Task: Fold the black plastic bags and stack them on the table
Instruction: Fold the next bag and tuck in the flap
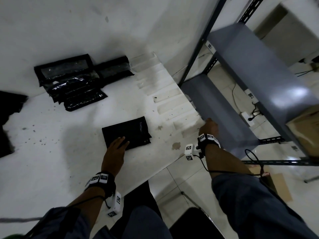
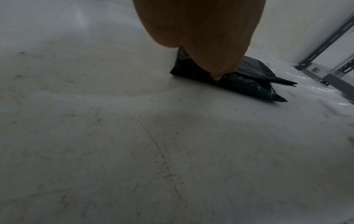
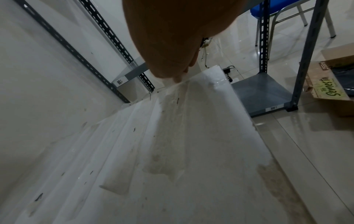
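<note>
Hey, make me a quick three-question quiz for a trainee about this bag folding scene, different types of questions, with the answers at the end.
1. True or false: the left hand rests with straight fingers on the folded black bag.
2. Multiple choice: where is the right hand? A) on the stack of folded bags; B) at the table's right edge, on clear plastic sheeting; C) on the cardboard box.
3. Fill in: beside the table stands a grey metal ____.

Key: 1 true; 2 B; 3 shelf rack.
</note>
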